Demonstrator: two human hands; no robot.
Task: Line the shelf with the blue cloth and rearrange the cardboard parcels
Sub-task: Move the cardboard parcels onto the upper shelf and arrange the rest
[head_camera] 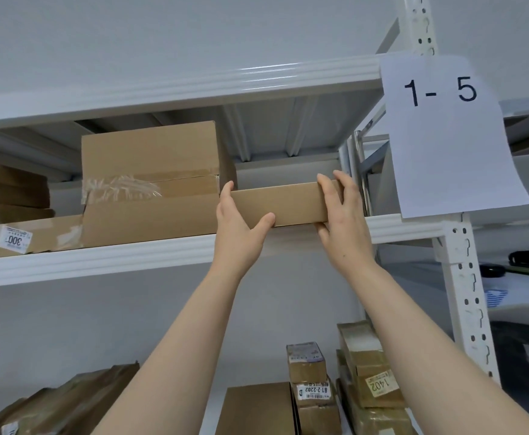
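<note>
Shelf (100, 262): white metal racking, upper level at arm's reach; no blue cloth is visible on it or elsewhere in view.

Large taped carton (150, 183): stands on that level, left of centre.

Flat cardboard parcel (282, 202): at the shelf's right end, just beside the carton, at the front edge. Its long axis runs left to right, parallel with the shelf front. Whether it rests on the shelf or is lifted clear cannot be told.

Hands: set apart, one clamped on each end of the parcel. The left hand (238, 227) grips the left end, thumb on the front face. The right hand (341, 221) grips the right end, fingers over the top, thumb beneath. Both are equally near, with the parcel directly ahead and above.
</note>
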